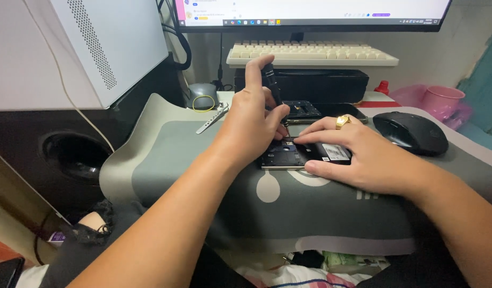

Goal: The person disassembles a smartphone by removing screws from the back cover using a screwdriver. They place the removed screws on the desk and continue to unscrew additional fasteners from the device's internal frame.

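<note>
My left hand (254, 120) grips a slim black screwdriver (273, 90) upright, index finger resting on its top, with the tip down on an opened phone (288, 156) lying on the grey desk mat (203, 160). My right hand (358, 154), wearing a gold ring (342, 121), lies over the right side of the phone and steadies it with fingertips at the upper edge and thumb at the lower edge. The phone's back is off and its inner parts and battery (335, 152) show between my hands.
A black mouse (411, 132) sits right of my right hand. Behind the phone lie a removed black phone part (303, 109), metal tweezers (213, 118) and a yellow rubber band (203, 104). A keyboard (310, 53) on a black box, a monitor, a white computer case and a pink cup (440, 98) stand around.
</note>
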